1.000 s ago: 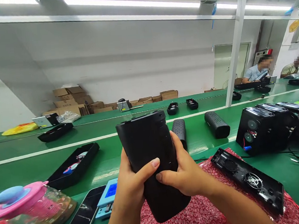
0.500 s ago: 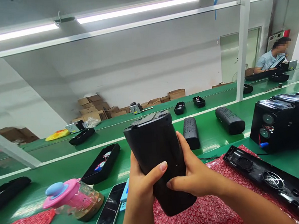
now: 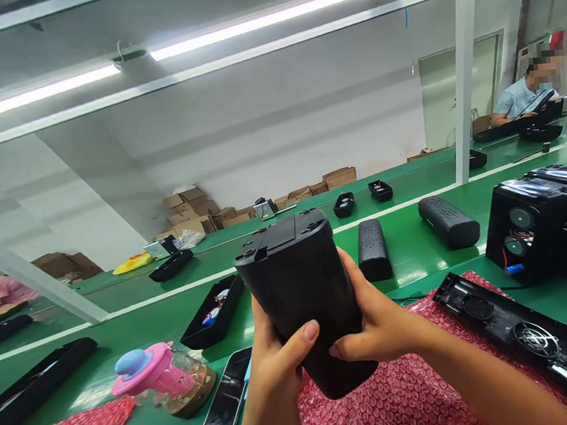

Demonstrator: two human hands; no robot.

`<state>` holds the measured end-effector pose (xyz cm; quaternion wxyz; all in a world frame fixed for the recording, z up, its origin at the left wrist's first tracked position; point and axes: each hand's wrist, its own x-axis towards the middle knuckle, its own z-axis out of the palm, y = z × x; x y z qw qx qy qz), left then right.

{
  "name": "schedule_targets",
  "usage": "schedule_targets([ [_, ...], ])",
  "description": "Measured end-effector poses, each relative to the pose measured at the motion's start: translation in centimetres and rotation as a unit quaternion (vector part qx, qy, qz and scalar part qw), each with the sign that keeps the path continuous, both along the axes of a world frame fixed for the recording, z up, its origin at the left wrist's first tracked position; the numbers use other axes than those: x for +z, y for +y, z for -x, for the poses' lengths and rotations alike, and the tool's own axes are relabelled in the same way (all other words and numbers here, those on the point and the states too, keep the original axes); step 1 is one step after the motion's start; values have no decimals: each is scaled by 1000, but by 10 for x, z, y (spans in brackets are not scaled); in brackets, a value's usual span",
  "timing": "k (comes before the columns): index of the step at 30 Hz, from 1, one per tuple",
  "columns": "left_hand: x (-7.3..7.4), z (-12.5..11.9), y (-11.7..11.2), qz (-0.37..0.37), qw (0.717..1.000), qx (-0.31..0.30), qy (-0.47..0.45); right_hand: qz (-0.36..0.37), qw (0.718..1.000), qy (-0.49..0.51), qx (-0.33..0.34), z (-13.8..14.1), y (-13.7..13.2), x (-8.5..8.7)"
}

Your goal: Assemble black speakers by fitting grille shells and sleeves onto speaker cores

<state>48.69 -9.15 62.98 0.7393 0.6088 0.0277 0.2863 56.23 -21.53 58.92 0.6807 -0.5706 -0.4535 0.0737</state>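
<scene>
A black speaker housing (image 3: 301, 289) is held up in front of me, tilted, its flat end with a rectangular panel facing up and toward me. My left hand (image 3: 277, 358) is closed round its left side, the thumb lying on the front face. Round the right side wraps my right hand (image 3: 378, 316), its thumb also pressed on the front. The other fingers of both hands are hidden behind the housing. Below it lies red bubble wrap (image 3: 375, 407). An open black speaker shell (image 3: 520, 338) rests on the wrap at the right, its inside showing.
A phone (image 3: 226, 398) and a pink-lidded jar (image 3: 172, 382) lie at the left. Black shells with wired parts (image 3: 213, 311) and closed speakers (image 3: 373, 251) sit on the green belt. Several open speaker bodies (image 3: 532, 227) stand at the right. A person (image 3: 518, 102) sits across the line.
The view has tilted and shifted a little, so the bench things appear farther right. Both hands keep their grip on the housing, whose top end now tips more toward me.
</scene>
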Motion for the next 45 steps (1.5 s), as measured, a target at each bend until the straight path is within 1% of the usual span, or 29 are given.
schedule_targets([
  [3, 0, 5, 2, -18, 999, -32, -18, -13, 999, -28, 31, -5, -1, 1],
  [6, -2, 2, 6, -58, 998, -14, -12, -38, 998, -21, 49, -5, 4, -1],
  [8, -4, -4, 9, -69, 998, 6, -1, -48, 998, -7, 42, -3, 9, -4],
  [12, -8, -12, 11, -34, 999, 9, 14, -47, 998, 39, 10, 1, 16, -10],
  [15, -6, -14, 8, -14, 1000, 0, -3, -41, 996, 75, 13, 4, 16, -10],
  [17, -4, -13, 5, -6, 1000, -2, -4, -48, 993, 102, 30, 6, 16, -8],
  [21, 1, -11, 4, 4, 1000, -16, 11, -85, 981, 154, 87, 13, 20, -3],
  [23, 2, -10, 4, 10, 1000, -22, 16, -88, 977, 166, 100, 16, 21, -1],
  [25, 2, -8, 4, 17, 999, -22, 17, -76, 981, 158, 80, 18, 20, -1],
  [29, 2, -7, 2, 22, 999, -27, 5, -45, 991, 125, 1, 17, 16, -2],
  [31, 2, -8, 1, 18, 999, -28, 2, -41, 992, 122, -3, 16, 15, -2],
  [37, 0, -10, 1, 22, 1000, -21, 5, -61, 988, 140, 21, 14, 16, -3],
  [42, -4, -15, 5, 30, 999, -25, -9, -93, 978, 172, 73, 15, 17, 0],
  [45, -5, -16, 7, 34, 999, -36, -18, -96, 972, 194, 87, 16, 17, 2],
])
